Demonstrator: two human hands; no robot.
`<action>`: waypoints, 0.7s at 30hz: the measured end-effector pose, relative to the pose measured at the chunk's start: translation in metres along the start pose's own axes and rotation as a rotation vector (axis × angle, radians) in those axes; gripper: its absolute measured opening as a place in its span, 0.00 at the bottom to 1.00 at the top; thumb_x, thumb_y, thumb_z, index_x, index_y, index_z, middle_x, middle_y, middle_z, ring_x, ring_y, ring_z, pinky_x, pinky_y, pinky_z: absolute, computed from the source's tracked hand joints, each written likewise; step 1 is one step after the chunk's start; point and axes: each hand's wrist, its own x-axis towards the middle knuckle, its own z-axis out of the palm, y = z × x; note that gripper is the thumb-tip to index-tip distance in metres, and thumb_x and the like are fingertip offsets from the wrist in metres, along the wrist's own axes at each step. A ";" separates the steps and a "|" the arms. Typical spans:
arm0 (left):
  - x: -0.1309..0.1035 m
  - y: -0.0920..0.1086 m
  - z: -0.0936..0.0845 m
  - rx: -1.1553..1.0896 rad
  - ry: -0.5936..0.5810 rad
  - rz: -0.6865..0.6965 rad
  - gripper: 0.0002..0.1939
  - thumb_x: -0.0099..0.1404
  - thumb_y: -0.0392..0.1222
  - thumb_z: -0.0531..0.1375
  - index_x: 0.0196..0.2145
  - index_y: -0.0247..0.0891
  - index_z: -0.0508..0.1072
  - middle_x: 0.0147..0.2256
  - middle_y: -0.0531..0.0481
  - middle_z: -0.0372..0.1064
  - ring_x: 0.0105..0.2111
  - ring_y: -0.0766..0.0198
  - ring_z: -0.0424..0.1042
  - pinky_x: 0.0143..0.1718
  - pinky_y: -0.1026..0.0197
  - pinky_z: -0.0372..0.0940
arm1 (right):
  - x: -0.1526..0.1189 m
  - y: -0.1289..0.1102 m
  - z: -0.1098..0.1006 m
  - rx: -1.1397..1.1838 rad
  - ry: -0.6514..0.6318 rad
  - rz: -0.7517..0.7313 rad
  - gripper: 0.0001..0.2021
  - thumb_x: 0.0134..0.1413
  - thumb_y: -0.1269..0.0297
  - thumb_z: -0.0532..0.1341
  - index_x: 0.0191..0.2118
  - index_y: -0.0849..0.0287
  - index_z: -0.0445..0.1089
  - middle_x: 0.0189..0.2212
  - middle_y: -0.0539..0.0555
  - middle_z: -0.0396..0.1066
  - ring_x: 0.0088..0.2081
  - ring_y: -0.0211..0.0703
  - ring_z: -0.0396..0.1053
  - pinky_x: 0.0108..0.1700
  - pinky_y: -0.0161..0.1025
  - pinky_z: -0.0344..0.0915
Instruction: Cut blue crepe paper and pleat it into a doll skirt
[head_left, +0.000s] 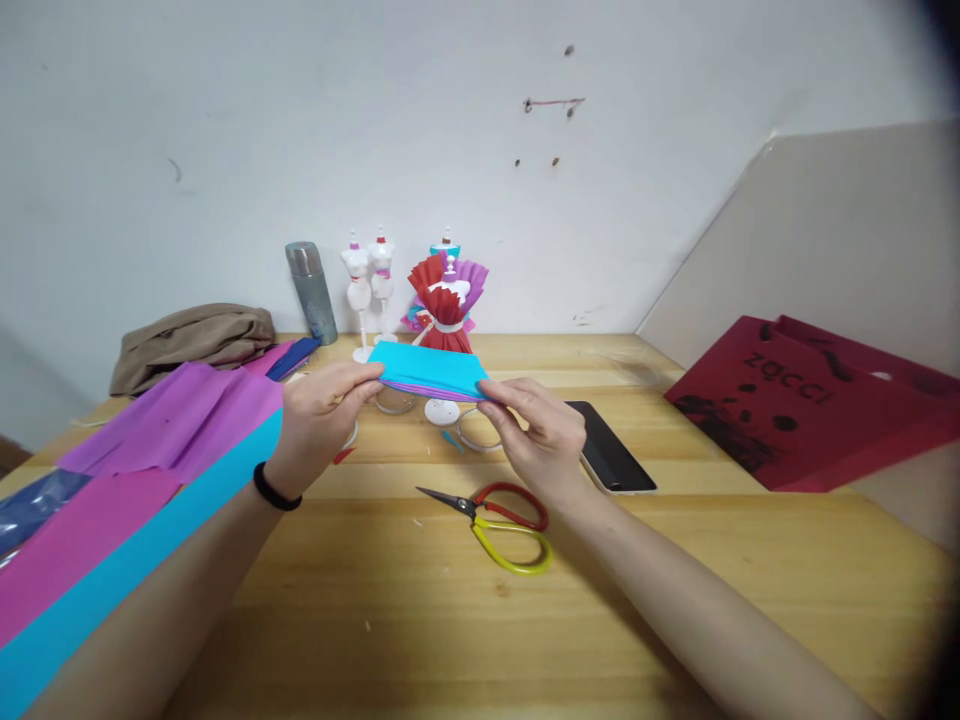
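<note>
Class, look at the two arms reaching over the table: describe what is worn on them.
The left hand has a plain, narrow black band around its wrist. The right hand has no band at its wrist. No sleeve shows on either forearm, and no ring or glove can be seen on the fingers.

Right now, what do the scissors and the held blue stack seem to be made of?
The scissors look like dark metal, probably steel, with glossy red and yellow handles, likely plastic-coated. The blue stack looks like matte paper, perhaps crepe, given its thin layered edges; thin fabric remains possible.
</note>
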 end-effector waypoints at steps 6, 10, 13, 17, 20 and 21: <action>0.000 -0.001 -0.002 -0.038 -0.031 0.064 0.06 0.62 0.38 0.61 0.32 0.41 0.80 0.33 0.50 0.80 0.32 0.64 0.77 0.36 0.63 0.71 | 0.002 0.003 -0.001 0.013 -0.008 0.101 0.08 0.56 0.69 0.62 0.39 0.50 0.78 0.35 0.53 0.79 0.36 0.45 0.76 0.40 0.43 0.72; -0.001 -0.001 -0.001 0.011 -0.025 0.088 0.07 0.63 0.38 0.61 0.33 0.41 0.80 0.32 0.50 0.80 0.32 0.64 0.77 0.37 0.64 0.71 | 0.002 0.005 0.000 0.018 -0.020 0.079 0.08 0.56 0.70 0.63 0.38 0.51 0.78 0.34 0.53 0.79 0.36 0.45 0.76 0.40 0.42 0.72; -0.001 -0.002 0.001 0.031 0.000 0.091 0.07 0.63 0.37 0.61 0.34 0.40 0.80 0.32 0.50 0.80 0.32 0.64 0.77 0.38 0.64 0.70 | 0.001 0.004 0.000 0.016 -0.015 0.055 0.08 0.56 0.70 0.62 0.37 0.51 0.78 0.32 0.52 0.78 0.35 0.44 0.75 0.38 0.42 0.72; -0.001 -0.003 0.005 0.026 0.010 0.057 0.07 0.63 0.36 0.61 0.34 0.39 0.80 0.28 0.52 0.79 0.29 0.65 0.76 0.36 0.65 0.70 | 0.000 0.003 0.000 0.002 -0.026 0.011 0.08 0.56 0.69 0.62 0.39 0.51 0.78 0.32 0.52 0.78 0.33 0.44 0.75 0.35 0.41 0.72; -0.001 -0.001 0.005 0.008 0.001 0.041 0.06 0.63 0.36 0.60 0.33 0.39 0.79 0.27 0.53 0.78 0.28 0.65 0.76 0.35 0.65 0.70 | 0.000 0.004 0.001 -0.014 -0.008 0.017 0.08 0.56 0.69 0.62 0.39 0.51 0.78 0.33 0.53 0.78 0.34 0.44 0.75 0.36 0.42 0.72; -0.001 -0.001 0.005 0.004 -0.002 0.038 0.06 0.63 0.36 0.60 0.32 0.39 0.79 0.28 0.52 0.79 0.29 0.65 0.76 0.35 0.64 0.70 | 0.000 0.005 0.001 -0.016 0.000 0.027 0.08 0.56 0.69 0.62 0.39 0.51 0.78 0.33 0.53 0.78 0.34 0.45 0.75 0.37 0.43 0.72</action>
